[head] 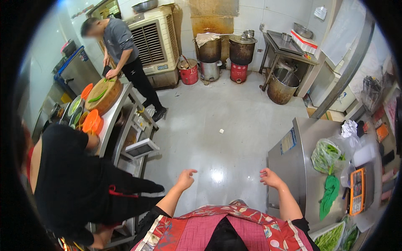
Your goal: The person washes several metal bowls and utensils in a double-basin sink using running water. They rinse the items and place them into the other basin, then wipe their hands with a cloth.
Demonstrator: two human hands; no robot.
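Note:
Both of my hands are held out in front of a red patterned apron (207,229), above the grey floor. My left hand (186,179) has its index finger stretched out and the others curled loosely, with nothing in it. Fingers apart and bent, my right hand (270,178) holds nothing and is near the side of a stainless steel counter (285,169). On that counter lie a plastic bag of green vegetables (326,155), a green cloth (329,196) and an orange-framed scale (357,191).
At the left, a person (125,47) cuts green peppers on a round wooden chopping block (105,94). A second person in black (72,175) stands close on my left. Large pots (241,51) stand by the far wall; a metal bucket (282,86) is beneath a table.

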